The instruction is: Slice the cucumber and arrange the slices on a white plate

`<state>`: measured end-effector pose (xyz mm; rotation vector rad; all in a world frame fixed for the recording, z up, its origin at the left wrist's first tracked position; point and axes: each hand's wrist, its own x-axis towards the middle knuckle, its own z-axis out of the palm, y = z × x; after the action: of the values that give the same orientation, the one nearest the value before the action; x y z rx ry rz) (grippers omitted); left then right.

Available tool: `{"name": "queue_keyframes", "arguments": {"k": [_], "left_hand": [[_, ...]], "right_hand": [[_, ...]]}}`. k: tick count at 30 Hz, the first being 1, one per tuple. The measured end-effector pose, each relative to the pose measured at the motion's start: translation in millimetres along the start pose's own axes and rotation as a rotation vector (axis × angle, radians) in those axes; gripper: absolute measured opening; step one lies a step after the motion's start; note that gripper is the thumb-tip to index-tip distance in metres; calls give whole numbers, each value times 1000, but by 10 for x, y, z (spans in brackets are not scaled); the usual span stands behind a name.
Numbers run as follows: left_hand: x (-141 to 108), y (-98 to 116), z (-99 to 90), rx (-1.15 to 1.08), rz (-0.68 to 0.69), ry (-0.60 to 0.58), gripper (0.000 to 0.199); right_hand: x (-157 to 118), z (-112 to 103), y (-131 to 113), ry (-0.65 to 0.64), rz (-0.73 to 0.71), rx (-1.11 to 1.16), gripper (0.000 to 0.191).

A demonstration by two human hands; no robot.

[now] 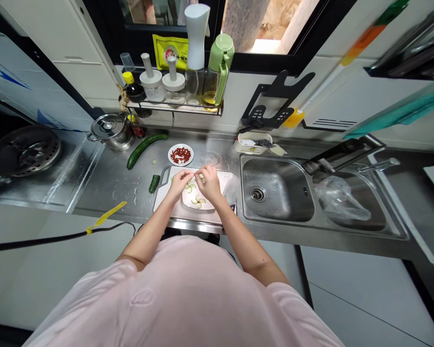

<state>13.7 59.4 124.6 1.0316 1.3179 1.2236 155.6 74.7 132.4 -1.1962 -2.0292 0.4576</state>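
My left hand (181, 184) and my right hand (207, 184) are close together above a white plate (185, 199). Thumb and fingers are pinched on both; whatever is between them is too small to make out. Thin cucumber slices (198, 201) lie fanned out like flowers on the plate, some with a reddish bit in the middle. Under the plate is a white cutting board (162, 192). Just behind the hands, a small white dish (170, 161) holds chopped red bits (181, 154). A cut cucumber piece (154, 183) sits left of the board.
A long cucumber (144, 148) and a lidded steel pot (112, 132) stand at the back left. To the right is a steel sink (278, 190), with a plastic bag (342, 197) in its second basin. A seasoning shelf (181, 107) overhangs the counter's back.
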Motion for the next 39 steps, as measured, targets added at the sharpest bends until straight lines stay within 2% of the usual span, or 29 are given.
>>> {"name": "queue_keyframes", "arguments": {"k": [5,10,17,26,39], "left_hand": [[44,-108,-67,92,30,48,25],[118,-364,-222,361,88,158,20],[82,-667,-347,660,31,185,16],[60,-830,-338,927,79,190,13],[110,-867,-231,1063,8,186,18]], "right_hand": [[-11,58,43,-24,0,-9,17],[-89,187,179,-92,36,-79,16],[-254,452,331,-204,72,-198,14],[-320,749,443,-285,40,-284,15],[-303,846,488,-328,56,-317,20]]}}
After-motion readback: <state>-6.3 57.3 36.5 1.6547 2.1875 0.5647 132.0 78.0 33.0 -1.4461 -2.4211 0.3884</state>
